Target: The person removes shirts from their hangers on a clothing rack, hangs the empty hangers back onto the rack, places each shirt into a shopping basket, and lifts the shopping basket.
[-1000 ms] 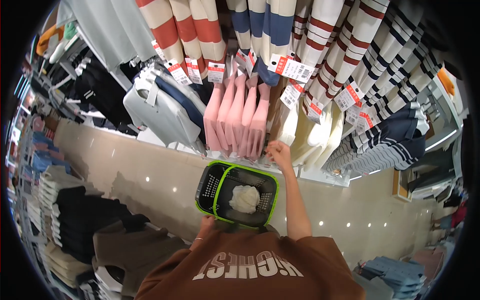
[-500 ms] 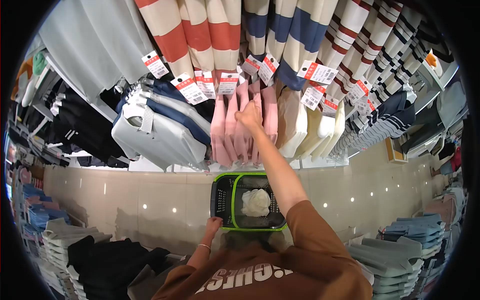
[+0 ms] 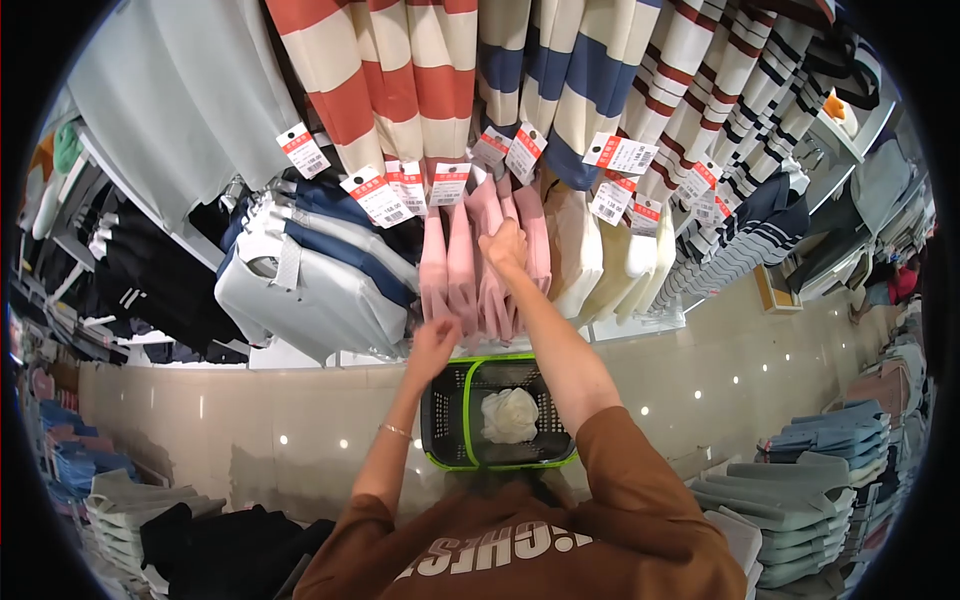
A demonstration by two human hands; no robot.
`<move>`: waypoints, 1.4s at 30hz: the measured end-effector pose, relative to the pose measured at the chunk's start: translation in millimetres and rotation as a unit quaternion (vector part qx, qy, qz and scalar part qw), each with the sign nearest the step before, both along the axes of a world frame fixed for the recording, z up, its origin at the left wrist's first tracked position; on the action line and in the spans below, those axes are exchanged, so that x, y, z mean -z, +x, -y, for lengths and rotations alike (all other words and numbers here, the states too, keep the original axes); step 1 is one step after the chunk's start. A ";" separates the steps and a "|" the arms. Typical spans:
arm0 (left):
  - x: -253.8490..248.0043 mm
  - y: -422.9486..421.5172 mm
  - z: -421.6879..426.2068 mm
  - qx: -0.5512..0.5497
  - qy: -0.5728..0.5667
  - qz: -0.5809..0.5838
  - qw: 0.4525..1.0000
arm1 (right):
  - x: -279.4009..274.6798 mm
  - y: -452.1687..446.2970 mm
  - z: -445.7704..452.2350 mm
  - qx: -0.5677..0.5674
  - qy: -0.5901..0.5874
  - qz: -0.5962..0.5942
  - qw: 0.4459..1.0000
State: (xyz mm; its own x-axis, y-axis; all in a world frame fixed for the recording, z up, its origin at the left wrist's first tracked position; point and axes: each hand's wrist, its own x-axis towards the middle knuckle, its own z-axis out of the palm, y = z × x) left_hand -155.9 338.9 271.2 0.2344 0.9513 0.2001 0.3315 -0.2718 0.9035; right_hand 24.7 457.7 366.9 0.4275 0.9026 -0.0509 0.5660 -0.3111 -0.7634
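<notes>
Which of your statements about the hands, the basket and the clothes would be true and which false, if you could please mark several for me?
1. The right hand is at the pink garments. True.
2. The left hand rests on the basket's green handle. False: it is off the handle, near the lower ends of the pink garments.
3. A whitish bundle lies in the basket. True.
4. The basket's rim is bright red. False: it is green.
5. A thin bracelet is on the left wrist. True.
6. The price tag above the pink garments is solid black. False: it is white and red.
</notes>
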 end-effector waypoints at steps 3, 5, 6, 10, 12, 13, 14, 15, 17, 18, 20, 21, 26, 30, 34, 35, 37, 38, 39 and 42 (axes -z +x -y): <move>-49.8 22.8 -42.2 0.031 0.010 0.023 0.999 | -12.4 6.2 2.0 -0.011 0.019 0.003 1.000; -61.3 34.9 -72.2 0.046 0.026 0.039 0.998 | -13.7 11.7 -0.4 -0.018 0.029 0.011 0.999; -62.9 42.5 -86.6 0.049 0.038 0.056 0.997 | -11.0 14.7 -1.8 -0.018 0.030 0.009 0.999; -81.1 72.5 -127.8 0.033 0.071 0.076 0.994 | -11.8 16.2 2.1 -0.010 0.035 -0.006 0.999; -78.6 84.3 -144.6 0.014 0.088 0.075 0.993 | -19.5 14.8 8.6 -0.004 0.036 -0.018 0.999; -75.6 88.7 -151.3 0.004 0.097 0.075 0.992 | -17.9 15.9 9.5 -0.008 0.046 -0.024 0.999; -72.7 90.7 -157.3 0.007 0.095 0.083 0.992 | -13.8 18.2 9.1 -0.015 0.056 -0.023 0.998; -69.6 91.9 -162.6 0.011 0.092 0.091 0.992 | -8.3 21.3 8.5 -0.023 0.065 -0.021 0.997; -76.1 94.7 -159.3 0.012 0.083 0.089 0.992 | -4.1 27.2 13.3 -0.032 0.085 -0.013 0.996; -78.9 95.2 -156.5 0.015 0.086 0.077 0.993 | -1.4 30.4 17.5 -0.035 0.096 -0.008 0.995; -78.4 92.3 -154.7 0.022 0.091 0.052 0.994 | -6.7 36.8 32.0 -0.041 0.097 -0.001 0.994; -75.9 91.9 -153.9 0.011 0.080 0.051 0.995 | -9.4 43.4 40.9 -0.045 0.087 0.001 0.995; -79.3 92.8 -139.0 0.045 0.094 0.051 0.993 | -3.6 76.9 84.3 -0.074 0.106 -0.020 0.991; -91.5 108.3 -127.7 0.084 0.159 0.030 0.983 | -28.3 114.0 128.6 -0.134 0.087 -0.022 0.987; -120.1 117.8 -105.0 0.079 0.163 0.056 0.982 | -33.8 159.8 167.5 -0.150 0.067 -0.036 0.986; -131.0 118.8 -95.4 0.056 0.222 0.031 0.973 | -38.3 169.1 179.5 -0.153 0.065 -0.063 0.984; -144.4 123.4 -86.3 0.038 0.304 0.026 0.952 | -45.1 184.5 199.0 -0.151 0.045 -0.129 0.979; -150.8 125.7 -84.4 0.059 0.329 0.007 0.943 | -48.8 190.0 205.2 -0.158 0.041 -0.145 0.976; -157.6 127.7 -82.3 0.079 0.354 -0.013 0.932 | -53.0 194.2 210.9 -0.165 0.037 -0.162 0.972; -158.8 133.5 -82.9 0.180 0.283 -0.053 0.941 | -57.0 206.7 224.0 -0.192 0.016 -0.208 0.959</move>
